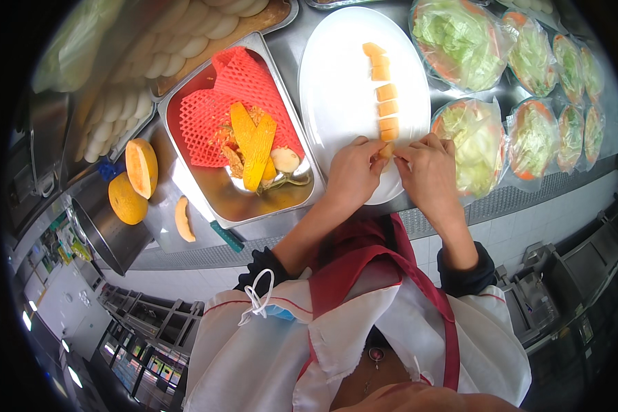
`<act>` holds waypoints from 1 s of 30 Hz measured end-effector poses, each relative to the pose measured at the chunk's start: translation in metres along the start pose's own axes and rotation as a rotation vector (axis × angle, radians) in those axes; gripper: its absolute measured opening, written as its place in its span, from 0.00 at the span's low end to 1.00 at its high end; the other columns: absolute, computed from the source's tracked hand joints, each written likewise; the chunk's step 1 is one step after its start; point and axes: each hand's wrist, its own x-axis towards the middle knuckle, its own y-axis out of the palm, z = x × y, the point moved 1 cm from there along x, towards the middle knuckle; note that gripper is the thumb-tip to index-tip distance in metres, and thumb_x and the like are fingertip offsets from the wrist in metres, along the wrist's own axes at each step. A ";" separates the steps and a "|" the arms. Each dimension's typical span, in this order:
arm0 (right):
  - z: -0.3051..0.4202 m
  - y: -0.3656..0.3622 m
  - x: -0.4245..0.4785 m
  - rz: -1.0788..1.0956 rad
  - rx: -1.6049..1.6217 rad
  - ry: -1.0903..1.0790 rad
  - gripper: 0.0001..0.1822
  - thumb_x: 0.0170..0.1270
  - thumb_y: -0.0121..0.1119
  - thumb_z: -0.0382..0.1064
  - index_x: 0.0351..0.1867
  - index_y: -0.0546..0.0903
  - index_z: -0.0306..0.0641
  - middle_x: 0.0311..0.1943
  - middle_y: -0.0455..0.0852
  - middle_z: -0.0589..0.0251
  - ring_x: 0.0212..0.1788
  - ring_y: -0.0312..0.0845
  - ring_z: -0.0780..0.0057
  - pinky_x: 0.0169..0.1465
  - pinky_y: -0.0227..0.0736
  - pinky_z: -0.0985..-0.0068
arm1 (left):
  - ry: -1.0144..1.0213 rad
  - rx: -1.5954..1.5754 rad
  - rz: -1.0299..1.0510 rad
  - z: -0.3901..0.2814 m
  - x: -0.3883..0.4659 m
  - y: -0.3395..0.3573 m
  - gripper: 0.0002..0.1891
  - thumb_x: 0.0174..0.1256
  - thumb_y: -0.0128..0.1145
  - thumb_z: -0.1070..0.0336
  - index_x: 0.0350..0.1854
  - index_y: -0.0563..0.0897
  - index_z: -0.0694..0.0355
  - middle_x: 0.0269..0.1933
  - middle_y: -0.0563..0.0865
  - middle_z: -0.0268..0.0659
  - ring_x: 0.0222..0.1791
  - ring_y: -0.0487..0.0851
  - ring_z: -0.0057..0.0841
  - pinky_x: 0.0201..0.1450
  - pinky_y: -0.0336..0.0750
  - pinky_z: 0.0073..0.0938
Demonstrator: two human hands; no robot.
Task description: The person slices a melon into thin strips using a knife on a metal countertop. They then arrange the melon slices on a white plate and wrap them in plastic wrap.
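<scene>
On a white oval platter (335, 87) lies a line of cut orange melon pieces (388, 108), running from its far part down to my hands. Between the fingertips of my left hand (358, 170) and my right hand (427, 175), over the near end of the platter, is another melon piece (386, 150). My left thumb and fingers pinch it from the left. The right fingertips grip its right side, and fingers partly cover it.
A steel pan (185, 180) holds red foam netting (252, 77) and melon peels (260, 152). Beside it are a green-handled knife (227, 237), a melon slice (184, 219), cut melons (141, 167) and a steel pot (108, 232). Wrapped salad bowls (468, 139) stand right.
</scene>
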 end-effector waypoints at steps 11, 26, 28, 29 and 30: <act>-0.004 -0.003 0.001 -0.023 0.018 0.036 0.04 0.55 0.71 0.33 0.33 0.90 0.41 0.30 0.90 0.63 0.40 0.81 0.62 0.49 0.66 0.64 | -0.085 -0.060 0.024 0.002 -0.007 -0.002 0.18 0.60 0.74 0.73 0.53 0.88 0.65 0.40 0.90 0.46 0.35 0.91 0.33 0.42 0.86 0.29; -0.005 0.001 0.016 -0.097 0.045 0.048 0.07 0.57 0.73 0.35 0.37 0.91 0.41 0.31 0.89 0.64 0.40 0.82 0.62 0.49 0.68 0.64 | 0.057 -0.026 -0.149 0.002 0.015 0.001 0.11 0.67 0.68 0.74 0.50 0.88 0.68 0.40 0.89 0.46 0.35 0.91 0.37 0.39 0.83 0.31; -0.006 -0.001 0.014 -0.059 0.034 0.057 0.07 0.57 0.72 0.35 0.38 0.91 0.41 0.31 0.89 0.63 0.41 0.82 0.61 0.49 0.68 0.64 | 0.059 -0.019 -0.149 0.001 0.015 0.001 0.11 0.67 0.68 0.74 0.50 0.88 0.67 0.40 0.90 0.47 0.35 0.91 0.37 0.40 0.84 0.31; -0.006 -0.001 0.014 -0.040 0.030 0.060 0.08 0.57 0.72 0.35 0.39 0.91 0.41 0.32 0.89 0.63 0.41 0.83 0.61 0.49 0.68 0.64 | 0.060 -0.014 -0.150 0.001 0.014 0.001 0.11 0.67 0.68 0.74 0.50 0.88 0.67 0.40 0.90 0.47 0.35 0.91 0.37 0.41 0.84 0.31; -0.006 -0.002 0.015 -0.061 0.034 0.068 0.08 0.58 0.71 0.34 0.39 0.91 0.41 0.32 0.89 0.63 0.41 0.83 0.61 0.49 0.68 0.63 | 0.052 -0.049 -0.167 0.001 0.014 0.001 0.11 0.67 0.68 0.74 0.51 0.88 0.67 0.40 0.90 0.47 0.36 0.92 0.37 0.41 0.84 0.31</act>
